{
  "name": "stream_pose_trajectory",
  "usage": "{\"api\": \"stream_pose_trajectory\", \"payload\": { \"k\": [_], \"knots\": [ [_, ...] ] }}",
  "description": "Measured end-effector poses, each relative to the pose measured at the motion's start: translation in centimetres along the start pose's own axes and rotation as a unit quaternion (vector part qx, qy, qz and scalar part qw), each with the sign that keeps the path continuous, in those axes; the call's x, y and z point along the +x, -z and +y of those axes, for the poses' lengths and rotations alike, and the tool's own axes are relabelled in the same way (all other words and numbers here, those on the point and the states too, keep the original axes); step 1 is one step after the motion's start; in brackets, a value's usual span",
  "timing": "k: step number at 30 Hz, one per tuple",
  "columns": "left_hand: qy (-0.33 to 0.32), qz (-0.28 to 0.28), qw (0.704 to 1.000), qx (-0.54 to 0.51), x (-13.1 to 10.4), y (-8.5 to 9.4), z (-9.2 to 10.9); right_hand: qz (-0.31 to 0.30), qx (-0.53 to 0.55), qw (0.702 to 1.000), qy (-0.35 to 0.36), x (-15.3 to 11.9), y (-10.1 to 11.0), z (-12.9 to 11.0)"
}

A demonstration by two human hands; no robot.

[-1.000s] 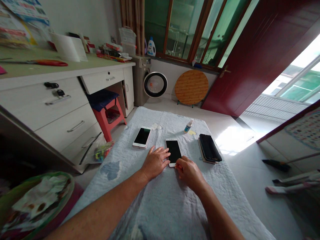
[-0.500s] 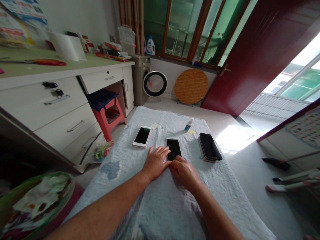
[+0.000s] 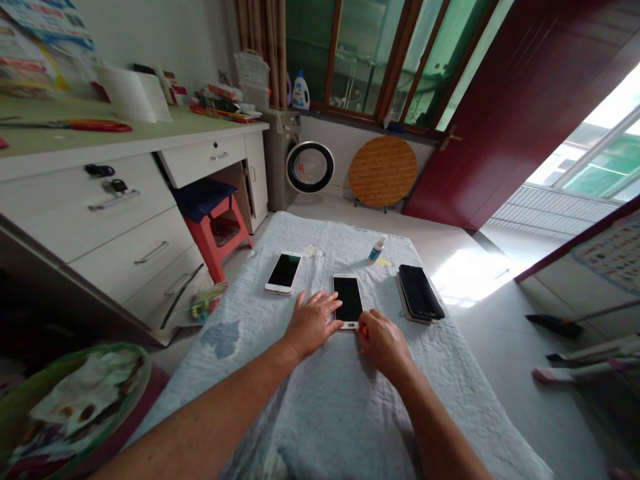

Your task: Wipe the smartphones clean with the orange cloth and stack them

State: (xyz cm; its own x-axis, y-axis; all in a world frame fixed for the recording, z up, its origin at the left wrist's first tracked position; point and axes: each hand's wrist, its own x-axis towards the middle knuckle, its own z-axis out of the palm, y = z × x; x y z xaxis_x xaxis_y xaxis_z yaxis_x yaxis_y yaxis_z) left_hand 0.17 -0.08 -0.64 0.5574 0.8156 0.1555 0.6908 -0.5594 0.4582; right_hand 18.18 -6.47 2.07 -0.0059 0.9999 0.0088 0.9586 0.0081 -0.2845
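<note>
A white-framed smartphone (image 3: 349,300) with a dark screen lies face up on the light blue cloth. My left hand (image 3: 313,320) rests flat at its left edge, fingers spread, the fingertips over the frame and the thumb at the bottom left corner. At the bottom right corner is my right hand (image 3: 383,339), fingers curled together against the phone's edge. Whatever those fingers may hold is hidden. Another white smartphone (image 3: 284,272) lies to the left. On the right, a black smartphone (image 3: 421,292) sits on top of a lighter flat device.
A small spray bottle (image 3: 377,250) stands toward the back of the cloth-covered table (image 3: 330,413). A red stool (image 3: 220,230) and a white desk (image 3: 125,230) are at the left, with a waste bin (image 3: 143,387) below. A red door (image 3: 480,107) is at the right.
My right hand has moved right along the phone's bottom edge to its corner, uncovering the home button. My left hand has stayed in place.
</note>
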Motion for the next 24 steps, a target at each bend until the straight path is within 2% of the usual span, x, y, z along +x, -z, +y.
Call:
{"api": "stream_pose_trajectory", "payload": {
  "k": [8, 14, 19, 24],
  "knots": [
    [0.001, -0.006, 1.000, 0.000, 0.0, 0.2, 0.1, -0.021, 0.023, 0.998, 0.063, 0.4, -0.5, -1.7],
    [-0.009, -0.003, 1.000, 0.004, -0.1, 0.0, -0.1, -0.007, 0.033, 0.994, 0.107, 0.4, -0.8, -3.0],
    [-0.007, 0.001, 1.000, 0.001, 0.0, -0.1, -0.2, 0.013, 0.027, 0.997, 0.067, 0.2, -0.2, -2.1],
    [-0.004, -0.005, 1.000, 0.002, 0.1, -0.1, -0.3, 0.020, 0.028, 0.998, 0.047, 0.1, 0.3, 0.0]
  ]
}}
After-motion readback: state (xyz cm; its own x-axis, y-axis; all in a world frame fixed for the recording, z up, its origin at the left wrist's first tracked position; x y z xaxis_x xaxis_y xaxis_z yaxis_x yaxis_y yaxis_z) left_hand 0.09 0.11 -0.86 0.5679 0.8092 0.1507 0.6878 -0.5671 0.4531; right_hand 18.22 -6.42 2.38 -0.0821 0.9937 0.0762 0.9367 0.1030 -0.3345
